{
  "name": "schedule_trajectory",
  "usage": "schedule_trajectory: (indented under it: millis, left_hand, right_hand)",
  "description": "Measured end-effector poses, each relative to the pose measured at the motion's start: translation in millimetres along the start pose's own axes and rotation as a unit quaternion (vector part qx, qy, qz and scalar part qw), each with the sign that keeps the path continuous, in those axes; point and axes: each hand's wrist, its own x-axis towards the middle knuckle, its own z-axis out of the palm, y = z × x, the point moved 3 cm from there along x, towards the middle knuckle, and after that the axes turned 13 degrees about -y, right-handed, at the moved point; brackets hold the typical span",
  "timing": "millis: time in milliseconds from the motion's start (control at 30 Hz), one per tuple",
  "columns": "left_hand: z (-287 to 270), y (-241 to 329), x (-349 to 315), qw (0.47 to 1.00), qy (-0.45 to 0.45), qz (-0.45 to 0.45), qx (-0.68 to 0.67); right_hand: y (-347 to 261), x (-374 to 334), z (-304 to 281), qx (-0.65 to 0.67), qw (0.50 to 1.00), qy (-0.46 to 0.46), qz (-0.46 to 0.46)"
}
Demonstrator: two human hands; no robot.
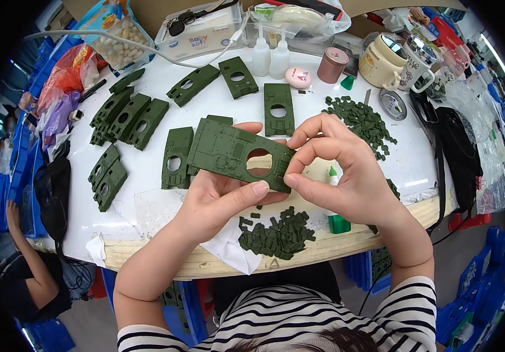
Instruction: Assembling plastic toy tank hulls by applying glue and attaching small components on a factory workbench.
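My left hand (220, 198) holds a dark green plastic model tank hull (220, 146) above the table, thumb on its near edge and fingers beneath. A large round hole goes through the hull. At its right end, my right hand (343, 176) has thumb and forefinger pinched against the edge; anything between the fingertips is too small or hidden to make out. Below the hands lies a pile of small dark green plastic pieces (279, 236). Under my right hand stands a bottle with a green cap and green base (339, 224), partly hidden.
Several more hulls lie about, including one behind my hands (279, 108) and a group at left (138, 120). A second heap of small pieces (358, 120) sits at right. White squeeze bottles (261, 56), a pink canister (332, 66) and lidded mugs (381, 61) line the back.
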Motion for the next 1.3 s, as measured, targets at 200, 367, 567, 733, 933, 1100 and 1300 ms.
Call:
schedule_trajectory:
  millis: [200, 367, 567, 733, 933, 1100, 1300]
  left_hand:
    - [0.9, 0.5, 0.2, 1.000, -0.004, 0.007, 0.004]
    - [2.6, 3.0, 1.7, 1.000, -0.011, 0.006, 0.016]
    - [2.3, 2.2, 1.2, 1.000, -0.002, 0.011, 0.025]
    - [3.6, 2.5, 2.4, 0.999, 0.020, 0.005, 0.032]
    - [5.0, 3.5, 2.3, 0.999, 0.015, 0.012, 0.031]
    - [4.8, 3.2, 2.2, 0.999, 0.012, 0.014, 0.035]
    - [2.8, 3.3, 1.8, 0.999, -0.032, 0.022, 0.029]
  right_hand:
    - [0.0, 0.8, 1.4, -0.029, 0.999, 0.010, -0.017]
    - [-2.8, 0.8, 0.7, -0.052, 0.998, 0.021, -0.028]
    - [-1.8, 1.8, 2.8, -0.056, 0.997, 0.031, -0.041]
    - [-1.7, 1.9, 3.8, -0.043, 0.997, 0.044, -0.046]
    - [-2.4, 2.0, 4.4, -0.040, 0.996, 0.050, -0.057]
    - [-4.5, 1.9, 3.0, -0.065, 0.995, 0.047, -0.056]
    - [-5.8, 1.3, 3.7, -0.077, 0.994, 0.056, -0.056]
